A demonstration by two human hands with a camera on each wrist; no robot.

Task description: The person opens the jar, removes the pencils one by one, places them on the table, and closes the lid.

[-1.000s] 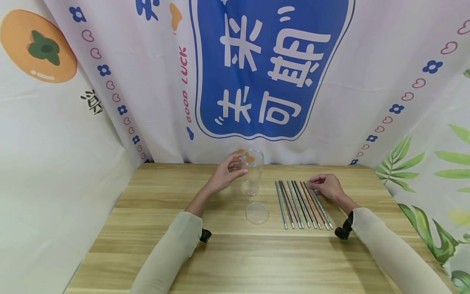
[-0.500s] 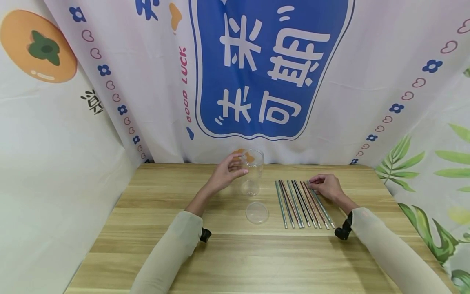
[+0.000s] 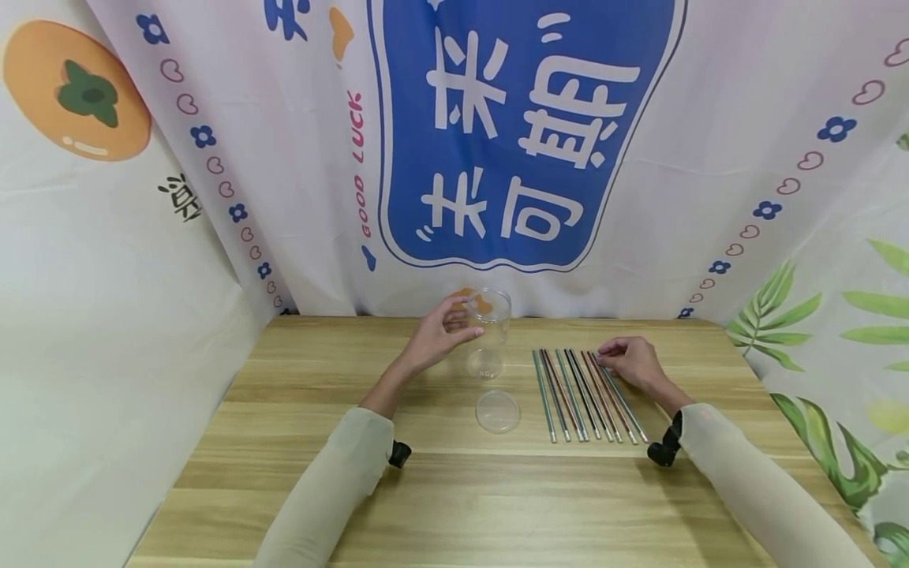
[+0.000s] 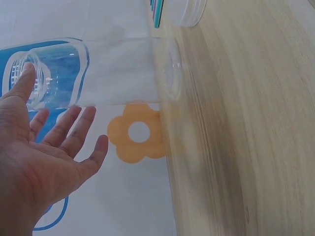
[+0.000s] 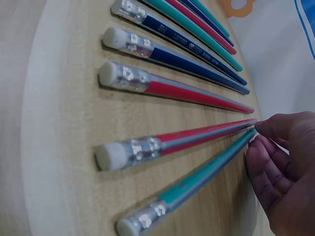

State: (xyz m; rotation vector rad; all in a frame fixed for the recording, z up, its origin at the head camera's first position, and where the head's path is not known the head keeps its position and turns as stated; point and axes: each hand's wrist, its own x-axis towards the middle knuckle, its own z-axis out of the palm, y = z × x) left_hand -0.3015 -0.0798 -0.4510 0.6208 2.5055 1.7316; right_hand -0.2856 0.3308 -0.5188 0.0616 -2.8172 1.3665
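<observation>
A clear, tall jar (image 3: 490, 335) with a threaded neck stands upright near the table's back edge. My left hand (image 3: 435, 338) is at its left side, fingers spread and loosely bent; in the left wrist view the thumb overlaps the neck, and firm contact cannot be told. To the right, several pencils (image 5: 197, 96) with white erasers lie in a row, eraser ends toward me. With thumb and fingertips my right hand (image 5: 290, 167) pinches the far end of the rightmost green pencil (image 5: 206, 179). Close beside those fingertips lies the far end of a red pencil (image 5: 197, 137).
A round clear lid (image 3: 497, 412) lies flat on the wooden table (image 3: 454, 505), in front of the jar. Behind the table's back edge hangs a printed cloth (image 3: 653, 260). More cloth closes off the left and right sides.
The rightmost green pencil's eraser end has shifted slightly to the right, a little away from the red one. Both hands have stayed almost where they were.
</observation>
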